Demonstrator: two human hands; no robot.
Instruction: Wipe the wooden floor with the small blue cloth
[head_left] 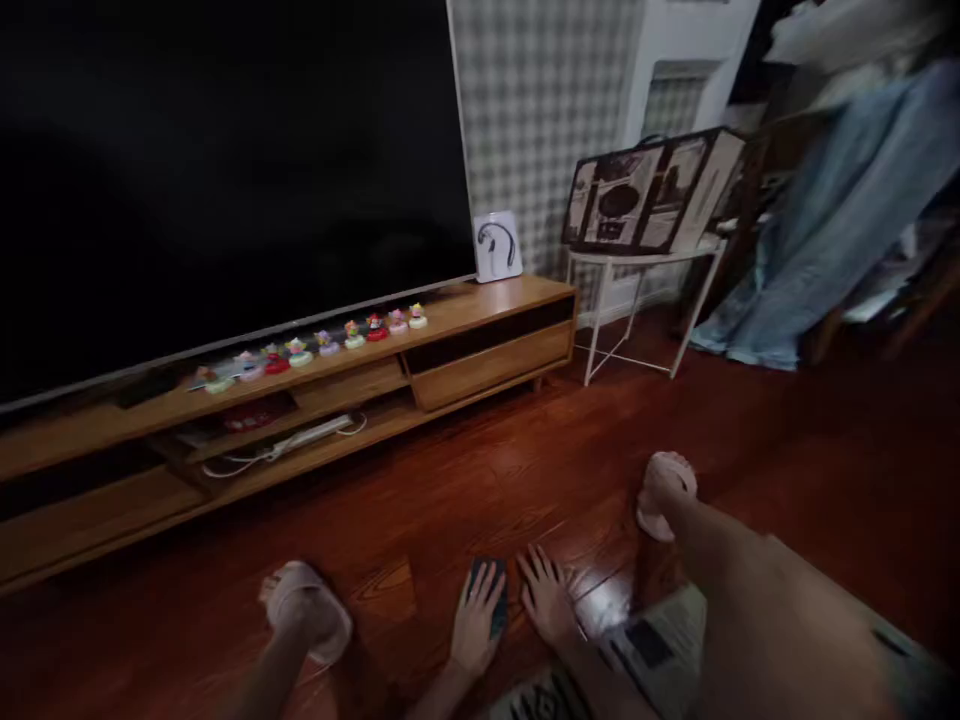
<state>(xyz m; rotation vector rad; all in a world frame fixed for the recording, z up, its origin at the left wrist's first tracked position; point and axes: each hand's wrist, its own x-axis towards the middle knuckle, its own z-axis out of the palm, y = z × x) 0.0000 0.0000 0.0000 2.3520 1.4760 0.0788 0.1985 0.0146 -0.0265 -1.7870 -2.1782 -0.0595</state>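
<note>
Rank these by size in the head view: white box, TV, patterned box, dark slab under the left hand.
1. TV
2. Patterned box
3. White box, dark slab: too close to rank; left hand partly covers the slab.

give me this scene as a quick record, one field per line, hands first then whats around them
left hand: left hand palm down over a dark flat object
right hand: right hand beside it, fingers spread, low over the floor; contact unclear
ahead: wooden TV stand with a row of figurines in front of a dark screen
stand's right end: upright white box
lower shelf: white power strip
</note>
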